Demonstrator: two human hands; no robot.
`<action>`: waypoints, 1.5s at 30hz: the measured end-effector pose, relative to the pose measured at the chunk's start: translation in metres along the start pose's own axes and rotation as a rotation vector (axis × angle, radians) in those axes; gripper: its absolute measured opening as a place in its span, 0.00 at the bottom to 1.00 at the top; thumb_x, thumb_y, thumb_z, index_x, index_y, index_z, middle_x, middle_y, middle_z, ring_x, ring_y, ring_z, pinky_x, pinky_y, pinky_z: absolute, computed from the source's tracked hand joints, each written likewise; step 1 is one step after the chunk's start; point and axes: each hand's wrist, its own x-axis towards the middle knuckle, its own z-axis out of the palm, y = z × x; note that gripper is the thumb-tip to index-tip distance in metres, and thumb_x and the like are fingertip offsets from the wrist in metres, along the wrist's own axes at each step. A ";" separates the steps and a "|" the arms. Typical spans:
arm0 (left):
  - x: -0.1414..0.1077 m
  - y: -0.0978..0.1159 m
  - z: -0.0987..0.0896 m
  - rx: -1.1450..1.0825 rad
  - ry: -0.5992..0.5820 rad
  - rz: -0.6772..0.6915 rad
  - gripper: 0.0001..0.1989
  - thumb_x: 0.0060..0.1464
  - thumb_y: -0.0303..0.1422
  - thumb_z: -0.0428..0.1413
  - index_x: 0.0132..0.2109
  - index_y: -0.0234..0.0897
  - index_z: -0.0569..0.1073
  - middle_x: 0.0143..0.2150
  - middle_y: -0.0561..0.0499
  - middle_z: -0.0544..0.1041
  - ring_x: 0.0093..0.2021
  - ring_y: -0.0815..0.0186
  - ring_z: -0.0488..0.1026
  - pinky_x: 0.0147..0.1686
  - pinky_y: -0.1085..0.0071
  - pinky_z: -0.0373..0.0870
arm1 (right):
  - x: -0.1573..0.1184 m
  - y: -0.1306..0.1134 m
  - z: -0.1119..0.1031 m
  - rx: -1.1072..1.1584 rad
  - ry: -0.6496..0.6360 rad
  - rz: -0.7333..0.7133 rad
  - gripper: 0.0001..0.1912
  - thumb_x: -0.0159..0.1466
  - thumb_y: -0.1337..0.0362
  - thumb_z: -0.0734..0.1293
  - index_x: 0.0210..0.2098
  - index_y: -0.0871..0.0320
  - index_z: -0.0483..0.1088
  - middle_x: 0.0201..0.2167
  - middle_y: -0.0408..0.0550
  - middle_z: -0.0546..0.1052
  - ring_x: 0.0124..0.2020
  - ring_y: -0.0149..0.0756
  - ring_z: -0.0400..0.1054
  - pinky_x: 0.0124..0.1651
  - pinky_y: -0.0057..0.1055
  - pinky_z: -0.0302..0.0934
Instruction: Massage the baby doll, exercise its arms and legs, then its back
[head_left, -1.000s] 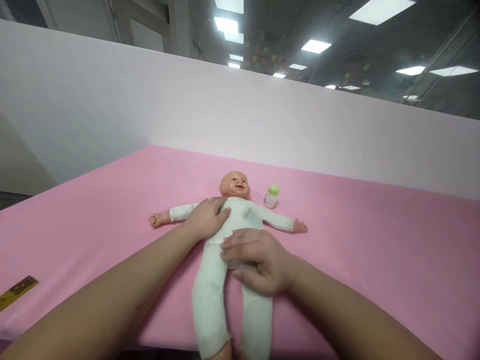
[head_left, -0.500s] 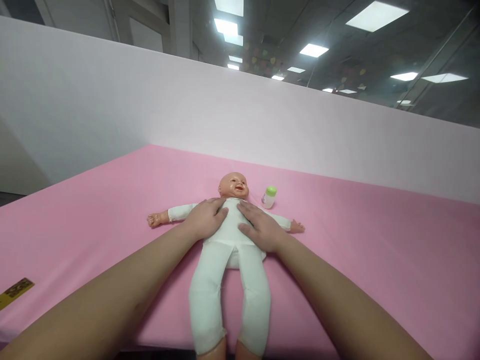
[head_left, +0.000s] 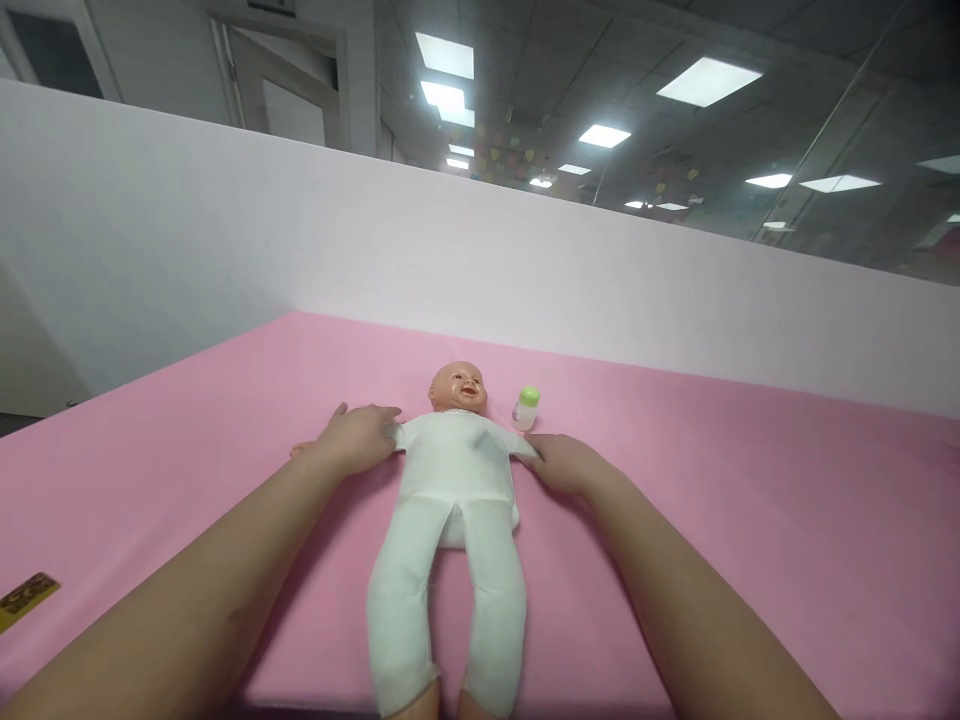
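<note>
A baby doll [head_left: 454, 478] in a white one-piece suit lies face up on the pink table cover [head_left: 750, 480], head away from me. My left hand [head_left: 358, 439] rests flat over the doll's left-side arm, covering most of it. My right hand [head_left: 564, 462] lies over the doll's other arm, next to its shoulder. Whether the fingers close around the arms cannot be made out. A small white bottle with a green cap [head_left: 525, 408] stands just right of the doll's head.
A white partition wall [head_left: 525, 270] runs along the far side and left side of the table. A yellow tag [head_left: 27, 594] lies near the table's front left edge. The doll's feet reach the near edge.
Both hands slid outward from the doll's chest and belly onto its arms. The view tilted slightly upward.
</note>
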 end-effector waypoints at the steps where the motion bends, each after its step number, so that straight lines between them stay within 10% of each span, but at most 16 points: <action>1: 0.002 -0.007 -0.002 0.010 -0.004 -0.038 0.32 0.55 0.40 0.57 0.67 0.47 0.74 0.65 0.40 0.78 0.66 0.43 0.72 0.74 0.36 0.40 | 0.000 0.008 -0.004 -0.012 -0.028 0.043 0.25 0.71 0.41 0.65 0.56 0.48 0.79 0.51 0.54 0.83 0.51 0.59 0.78 0.52 0.50 0.70; 5: 0.007 -0.034 -0.014 0.060 -0.129 -0.201 0.31 0.46 0.41 0.63 0.60 0.50 0.78 0.56 0.41 0.83 0.62 0.36 0.73 0.71 0.28 0.35 | -0.001 0.036 -0.021 -0.095 -0.107 0.241 0.16 0.61 0.50 0.75 0.46 0.48 0.82 0.45 0.52 0.84 0.44 0.57 0.79 0.45 0.47 0.71; 12: 0.011 -0.063 -0.029 0.086 -0.030 -0.452 0.22 0.43 0.46 0.64 0.46 0.44 0.79 0.45 0.40 0.82 0.52 0.37 0.76 0.61 0.36 0.60 | 0.000 0.061 -0.031 -0.091 -0.036 0.308 0.12 0.55 0.52 0.76 0.33 0.52 0.76 0.38 0.49 0.82 0.39 0.51 0.77 0.37 0.39 0.65; 21: 0.019 -0.078 -0.015 -0.274 0.149 -0.415 0.37 0.45 0.50 0.69 0.59 0.42 0.72 0.55 0.43 0.81 0.52 0.45 0.79 0.51 0.55 0.74 | 0.004 0.080 -0.028 0.288 0.157 0.259 0.31 0.54 0.46 0.81 0.52 0.53 0.77 0.49 0.51 0.81 0.45 0.46 0.76 0.44 0.37 0.68; 26: 0.019 -0.078 -0.007 -0.671 0.237 -0.405 0.43 0.42 0.43 0.72 0.65 0.39 0.71 0.59 0.40 0.80 0.52 0.50 0.79 0.46 0.61 0.76 | 0.016 0.092 -0.002 0.857 0.174 0.200 0.33 0.65 0.53 0.75 0.65 0.58 0.67 0.37 0.51 0.80 0.31 0.37 0.72 0.32 0.32 0.66; 33: 0.023 -0.075 0.004 -0.961 0.388 -0.478 0.26 0.48 0.44 0.66 0.53 0.37 0.79 0.39 0.44 0.81 0.26 0.63 0.72 0.24 0.68 0.64 | 0.031 0.119 0.010 1.180 0.087 0.165 0.15 0.65 0.55 0.77 0.37 0.59 0.74 0.26 0.45 0.72 0.24 0.29 0.62 0.24 0.24 0.61; 45: 0.027 -0.102 0.022 -1.115 0.428 -0.397 0.24 0.47 0.35 0.67 0.53 0.35 0.78 0.35 0.47 0.77 0.25 0.67 0.70 0.27 0.70 0.68 | 0.030 0.138 0.010 1.398 0.117 0.228 0.10 0.68 0.60 0.76 0.44 0.61 0.81 0.39 0.54 0.80 0.33 0.33 0.72 0.38 0.25 0.77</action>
